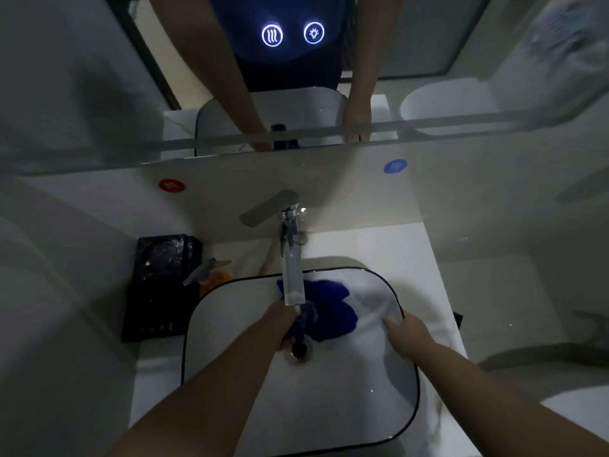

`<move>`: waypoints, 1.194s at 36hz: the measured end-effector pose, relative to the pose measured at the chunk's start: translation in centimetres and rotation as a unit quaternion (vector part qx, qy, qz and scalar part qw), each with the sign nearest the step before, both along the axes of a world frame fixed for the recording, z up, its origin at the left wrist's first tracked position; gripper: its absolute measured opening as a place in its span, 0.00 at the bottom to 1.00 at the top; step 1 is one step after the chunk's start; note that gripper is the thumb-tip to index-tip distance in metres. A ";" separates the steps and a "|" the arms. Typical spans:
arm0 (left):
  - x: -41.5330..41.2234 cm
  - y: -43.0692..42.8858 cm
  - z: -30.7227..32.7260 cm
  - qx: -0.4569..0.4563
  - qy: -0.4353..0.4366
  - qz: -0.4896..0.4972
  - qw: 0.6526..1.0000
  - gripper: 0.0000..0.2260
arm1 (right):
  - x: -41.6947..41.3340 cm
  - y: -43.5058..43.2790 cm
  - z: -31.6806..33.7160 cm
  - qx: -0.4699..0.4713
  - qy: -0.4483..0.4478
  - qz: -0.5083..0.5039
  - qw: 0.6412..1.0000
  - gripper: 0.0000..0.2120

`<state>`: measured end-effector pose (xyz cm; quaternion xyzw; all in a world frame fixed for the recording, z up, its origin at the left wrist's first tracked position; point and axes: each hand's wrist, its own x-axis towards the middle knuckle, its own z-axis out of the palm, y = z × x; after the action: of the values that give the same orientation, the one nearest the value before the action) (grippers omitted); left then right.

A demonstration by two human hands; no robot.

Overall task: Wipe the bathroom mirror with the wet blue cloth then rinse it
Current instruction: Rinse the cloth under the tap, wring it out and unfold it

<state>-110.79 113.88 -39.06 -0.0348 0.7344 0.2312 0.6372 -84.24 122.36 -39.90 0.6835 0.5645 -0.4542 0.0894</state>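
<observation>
Rinse stage: left hand (286,324) fingers pinch cloth (326,308) under tap (291,275) near sink (197,324) rear edge; right hand (407,331) fingers together on rim.

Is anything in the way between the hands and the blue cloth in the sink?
Nothing visible blocks it. The left hand already grips a twisted end of the blue cloth under the faucet. The right hand rests at the sink's rim, beside the cloth, with only bare basin between them.
</observation>
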 end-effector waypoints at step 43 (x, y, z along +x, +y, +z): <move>1.4 -1.8 2.3 0.145 0.233 -0.169 0.947 0.06 | -13.5 -3.5 1.2 -0.331 0.267 -0.272 0.863 0.17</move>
<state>-109.34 112.05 -36.81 0.2372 0.8160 0.2260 0.4762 -97.76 118.91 -38.69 0.5927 0.1750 -0.7857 0.0297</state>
